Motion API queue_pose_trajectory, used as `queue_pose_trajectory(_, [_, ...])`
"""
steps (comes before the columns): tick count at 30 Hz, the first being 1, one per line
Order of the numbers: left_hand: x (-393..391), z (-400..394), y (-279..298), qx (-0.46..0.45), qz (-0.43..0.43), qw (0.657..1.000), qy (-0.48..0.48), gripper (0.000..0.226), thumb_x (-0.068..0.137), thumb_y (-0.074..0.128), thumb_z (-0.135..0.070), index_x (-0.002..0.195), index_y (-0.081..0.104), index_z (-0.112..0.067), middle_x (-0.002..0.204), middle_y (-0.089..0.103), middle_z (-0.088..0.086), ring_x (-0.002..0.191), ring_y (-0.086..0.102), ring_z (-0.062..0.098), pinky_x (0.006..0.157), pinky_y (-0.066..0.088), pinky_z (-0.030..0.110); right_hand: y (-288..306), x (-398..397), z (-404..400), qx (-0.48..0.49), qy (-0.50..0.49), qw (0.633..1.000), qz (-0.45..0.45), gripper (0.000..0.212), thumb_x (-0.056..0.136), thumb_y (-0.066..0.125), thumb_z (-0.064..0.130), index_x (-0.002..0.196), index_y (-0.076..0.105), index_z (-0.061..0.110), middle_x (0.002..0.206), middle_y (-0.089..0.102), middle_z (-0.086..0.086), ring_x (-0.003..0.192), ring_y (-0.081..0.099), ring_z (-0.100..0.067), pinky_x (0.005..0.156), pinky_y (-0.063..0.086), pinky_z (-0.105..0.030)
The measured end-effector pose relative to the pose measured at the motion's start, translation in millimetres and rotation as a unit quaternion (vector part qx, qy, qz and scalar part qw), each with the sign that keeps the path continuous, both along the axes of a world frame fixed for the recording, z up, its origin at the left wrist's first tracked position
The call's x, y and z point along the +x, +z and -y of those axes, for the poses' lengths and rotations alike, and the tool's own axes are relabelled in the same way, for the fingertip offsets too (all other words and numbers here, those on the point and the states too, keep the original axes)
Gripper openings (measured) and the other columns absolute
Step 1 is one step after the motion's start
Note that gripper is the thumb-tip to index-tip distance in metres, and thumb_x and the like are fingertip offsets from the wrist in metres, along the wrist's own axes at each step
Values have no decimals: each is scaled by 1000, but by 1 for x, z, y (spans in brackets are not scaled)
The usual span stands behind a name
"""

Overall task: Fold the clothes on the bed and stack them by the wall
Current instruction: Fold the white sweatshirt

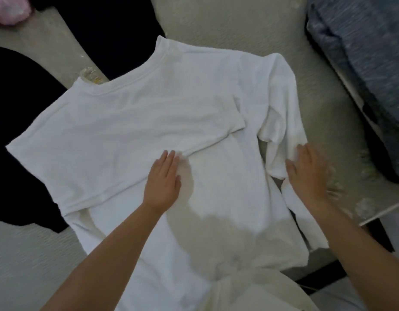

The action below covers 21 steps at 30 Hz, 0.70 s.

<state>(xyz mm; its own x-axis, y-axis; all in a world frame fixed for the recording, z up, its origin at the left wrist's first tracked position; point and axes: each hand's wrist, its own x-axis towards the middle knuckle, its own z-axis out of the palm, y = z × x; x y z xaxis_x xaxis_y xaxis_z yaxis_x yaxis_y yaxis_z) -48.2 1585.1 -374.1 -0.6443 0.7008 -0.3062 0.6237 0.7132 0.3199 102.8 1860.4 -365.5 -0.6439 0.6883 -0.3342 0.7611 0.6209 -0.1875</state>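
A white long-sleeved shirt lies spread on the beige bed, collar toward the far left. One sleeve is folded across the chest. My left hand rests flat on the shirt's middle, fingers straight. My right hand presses flat on the other sleeve, which lies bunched along the shirt's right side near the bed edge.
Black garments lie at the left and behind the collar. Something pink sits at the top left corner. A blue-grey pillow or duvet is at the right. The bed's edge runs just right of my right hand.
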Motion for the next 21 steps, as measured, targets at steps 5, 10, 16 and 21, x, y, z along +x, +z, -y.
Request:
queue_pose_trajectory(5, [60, -68, -39, -142, 103, 984, 22, 67, 98, 31, -36, 145, -1, -1, 153, -10, 17, 142, -9, 30, 114, -5, 41, -13, 66, -13, -74, -64, 990, 106, 33, 93, 51, 23, 104, 58, -8, 108, 58, -28, 97, 56, -37, 84, 40, -39])
queue_pose_trajectory(10, [67, -74, -52, -202, 90, 975, 30, 75, 96, 28, -46, 144, -11, -5, 153, -20, 12, 141, -17, 24, 113, -11, 40, 4, 59, -58, -148, -270, 944, -116, 41, 95, 47, 15, 55, 38, 11, 60, 45, -4, 58, 42, -14, 50, 26, -25])
queue_pose_trajectory(16, [47, -67, -33, -203, 106, 973, -25, 71, 96, 36, -38, 146, -4, -9, 155, -13, 8, 143, -10, 19, 114, 0, 34, 59, -7, -99, -121, -188, 946, -234, 27, 95, 45, 14, 107, 64, 1, 85, 54, -4, 81, 48, -13, 61, 30, -15])
queue_pose_trajectory(21, [36, -55, 8, -78, 54, 993, 72, 59, 96, 42, -25, 144, 18, -3, 155, 8, 12, 143, 6, 22, 113, 12, 35, 106, -75, -65, -40, 9, 974, -223, 27, 94, 44, 15, 108, 63, 3, 93, 55, -18, 79, 47, -24, 64, 24, -20])
